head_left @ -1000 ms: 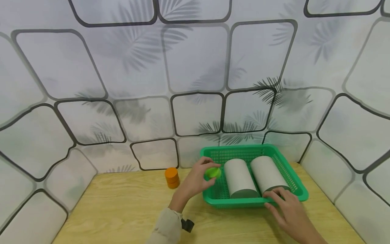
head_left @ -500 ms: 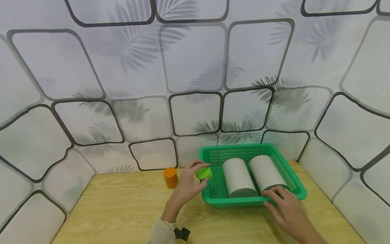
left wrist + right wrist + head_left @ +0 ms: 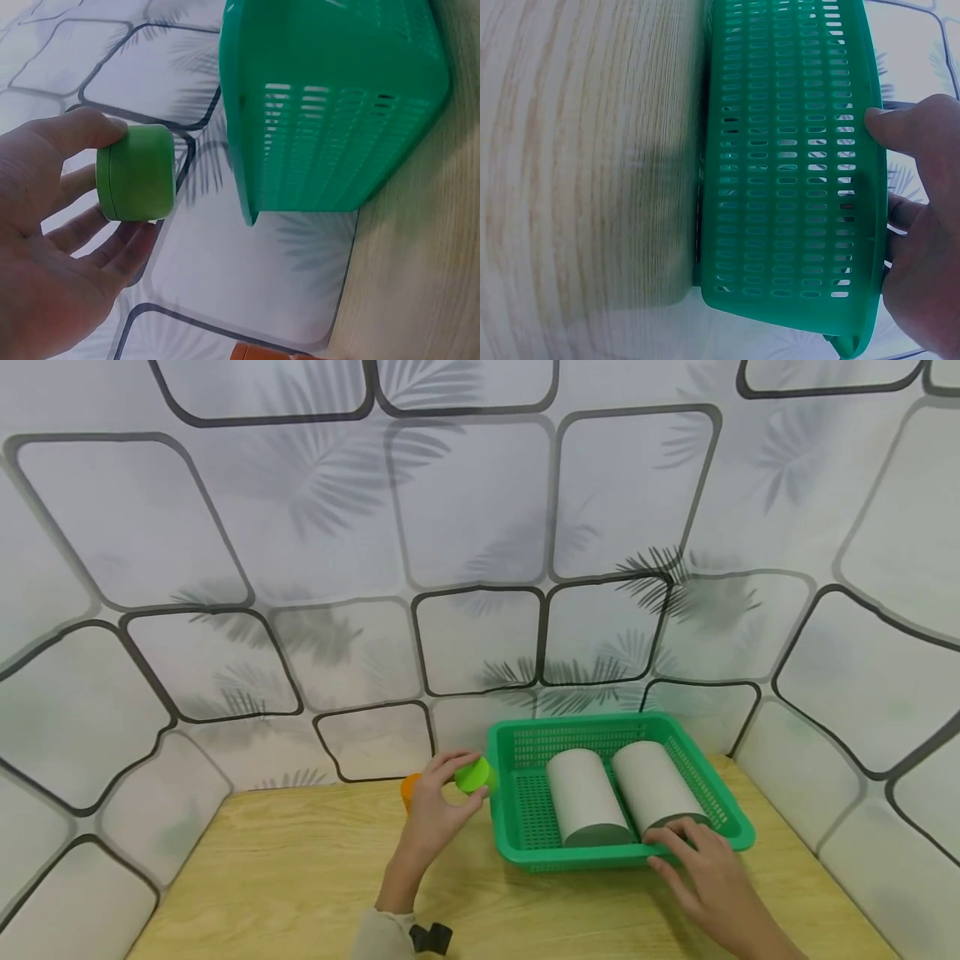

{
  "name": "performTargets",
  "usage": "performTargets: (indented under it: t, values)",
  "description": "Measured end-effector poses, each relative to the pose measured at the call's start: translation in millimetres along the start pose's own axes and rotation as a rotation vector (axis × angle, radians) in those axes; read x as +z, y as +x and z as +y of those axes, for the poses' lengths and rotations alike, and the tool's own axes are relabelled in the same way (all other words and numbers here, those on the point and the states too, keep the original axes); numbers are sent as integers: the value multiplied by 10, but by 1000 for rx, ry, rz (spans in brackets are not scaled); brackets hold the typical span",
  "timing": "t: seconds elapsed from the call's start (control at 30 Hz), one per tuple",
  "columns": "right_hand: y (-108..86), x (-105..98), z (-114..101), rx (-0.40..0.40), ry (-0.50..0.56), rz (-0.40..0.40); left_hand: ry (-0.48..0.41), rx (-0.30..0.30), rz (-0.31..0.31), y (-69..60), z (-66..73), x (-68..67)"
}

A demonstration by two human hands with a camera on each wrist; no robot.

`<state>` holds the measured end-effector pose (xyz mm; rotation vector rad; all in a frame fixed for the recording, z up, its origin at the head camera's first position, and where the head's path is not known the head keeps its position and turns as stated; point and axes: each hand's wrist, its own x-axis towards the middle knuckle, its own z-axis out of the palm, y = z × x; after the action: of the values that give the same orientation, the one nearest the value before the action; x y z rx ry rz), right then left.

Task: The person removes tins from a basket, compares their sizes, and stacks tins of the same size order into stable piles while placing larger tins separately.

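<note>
My left hand (image 3: pixel 431 814) pinches a small light-green round jar (image 3: pixel 474 774) between thumb and fingers, just left of the green plastic basket (image 3: pixel 570 858). In the left wrist view a seam runs around the jar (image 3: pixel 139 176) near one end, and it hangs apart from the basket wall (image 3: pixel 322 150). Thumb and fingers of my right hand (image 3: pixel 705 872) grip the basket's front rim near its right end. Behind my left hand stands an orange round jar (image 3: pixel 407 788), mostly hidden; only its edge (image 3: pixel 262 353) shows in the left wrist view.
Two large white cylinders (image 3: pixel 588 797) with grey-green ends lie side by side in the basket. The wooden table (image 3: pixel 300 868) extends left and in front of it. Patterned cloth walls (image 3: pixel 480 643) enclose the back and both sides.
My left hand has carried the green jar leftward, from over the basket's left part to outside its left rim, now covering most of the orange jar. My right hand stays on the rim.
</note>
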<state>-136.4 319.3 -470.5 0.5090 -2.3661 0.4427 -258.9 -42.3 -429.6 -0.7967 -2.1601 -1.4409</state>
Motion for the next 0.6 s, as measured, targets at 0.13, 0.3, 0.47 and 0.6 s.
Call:
performTargets:
  t: [0.13,0.3,0.47,0.6]
  values:
    - [0,13,-1,-5,0,0,-29,-7,35,-4,-40,-74]
    - [-17,26,6,-3,-7,-3,-67,-35,74,9,-59,-133]
    - [-13,29,11,-4,-8,-3,-52,-29,114,26,67,-198]
    - [-9,29,7,-13,-15,1,-31,-8,145,42,205,-277]
